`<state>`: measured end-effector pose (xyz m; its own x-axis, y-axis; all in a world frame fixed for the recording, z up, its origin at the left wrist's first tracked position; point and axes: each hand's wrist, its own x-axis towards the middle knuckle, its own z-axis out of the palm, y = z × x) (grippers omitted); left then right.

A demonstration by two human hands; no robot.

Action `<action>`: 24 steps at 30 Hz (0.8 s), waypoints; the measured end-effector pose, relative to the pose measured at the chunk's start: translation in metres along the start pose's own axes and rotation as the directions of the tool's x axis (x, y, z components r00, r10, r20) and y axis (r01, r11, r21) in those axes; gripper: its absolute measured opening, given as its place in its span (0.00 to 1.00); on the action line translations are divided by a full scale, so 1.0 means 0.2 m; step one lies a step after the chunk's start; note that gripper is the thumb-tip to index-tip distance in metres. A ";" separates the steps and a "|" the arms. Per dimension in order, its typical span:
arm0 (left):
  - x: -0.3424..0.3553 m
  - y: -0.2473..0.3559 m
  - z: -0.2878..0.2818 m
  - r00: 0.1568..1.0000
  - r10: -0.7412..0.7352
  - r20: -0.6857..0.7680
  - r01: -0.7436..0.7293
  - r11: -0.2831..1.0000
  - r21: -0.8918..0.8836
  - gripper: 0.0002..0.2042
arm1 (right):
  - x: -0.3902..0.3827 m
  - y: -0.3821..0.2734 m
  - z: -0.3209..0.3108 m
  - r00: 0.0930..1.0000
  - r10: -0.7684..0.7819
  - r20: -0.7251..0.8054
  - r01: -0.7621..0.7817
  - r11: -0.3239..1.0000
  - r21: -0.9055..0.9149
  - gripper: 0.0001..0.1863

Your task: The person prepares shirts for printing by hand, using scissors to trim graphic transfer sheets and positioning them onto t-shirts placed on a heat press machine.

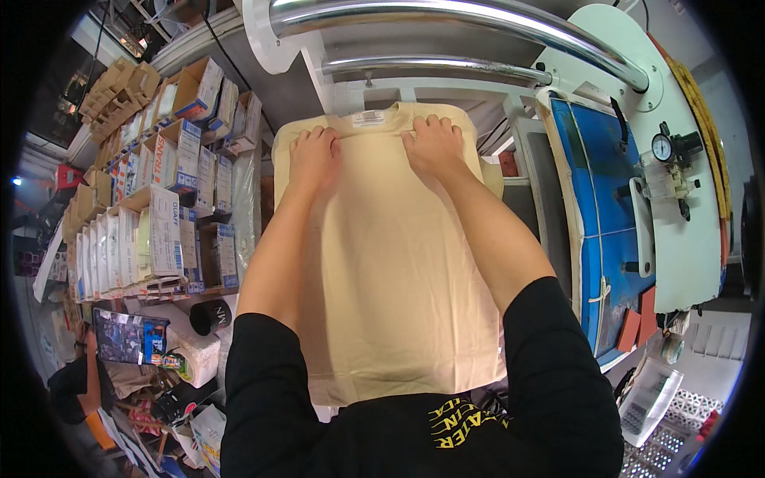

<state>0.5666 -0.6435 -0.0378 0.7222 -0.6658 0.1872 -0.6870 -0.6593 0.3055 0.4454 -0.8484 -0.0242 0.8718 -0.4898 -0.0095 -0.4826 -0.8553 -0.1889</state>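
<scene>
A pale yellow T-shirt point(382, 255) lies spread out flat before me, its collar at the far end with a white label point(368, 118) inside the neck. My left hand point(315, 155) grips the fabric just left of the collar, fingers curled. On the other side of the neckline, my right hand point(434, 146) also has its fingers bent onto the cloth. Between the two hands the front neck edge is drawn into a slight fold. The shirt's lower end reaches close to my body, and the surface under it is hidden.
Chrome bars point(462, 24) of a white machine cross beyond the shirt. To the right stand a blue panel point(598, 215) and a pressure gauge point(662, 147). Cardboard boxes point(166, 231) holding packets are stacked at left, above a cluttered area with a black cup point(210, 317).
</scene>
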 end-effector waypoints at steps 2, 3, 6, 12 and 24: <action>0.05 0.00 -0.05 0.986 -0.061 0.155 0.046 0.994 0.096 0.13 | -0.03 -0.03 -0.04 1.000 0.012 0.014 -0.011 0.999 -0.032 0.26; -0.01 0.00 -0.04 0.996 0.005 0.090 -0.018 0.989 0.146 0.15 | -0.09 -0.04 -0.03 0.999 0.016 0.037 -0.014 0.999 -0.045 0.27; -0.32 0.14 -0.02 0.979 0.188 0.076 -0.200 0.954 0.225 0.23 | -0.50 0.01 0.13 0.968 -0.164 -0.192 0.152 0.986 -0.072 0.32; -1.75 0.49 -0.25 0.854 0.371 0.364 -0.375 0.925 -0.064 0.30 | -1.83 0.15 -0.01 0.976 -0.201 0.082 0.201 0.979 0.001 0.37; -2.12 -0.26 -0.11 0.743 -0.438 0.506 0.585 0.056 -0.809 0.15 | -2.03 0.81 0.37 0.809 0.066 0.584 -0.539 -0.316 0.781 0.18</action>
<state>0.2978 -0.3192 -0.1123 0.7969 -0.3825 -0.4675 0.4484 -0.1439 0.8822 0.0196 -0.7759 -0.1245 0.7228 -0.3536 -0.5937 -0.2511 0.6660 -0.7024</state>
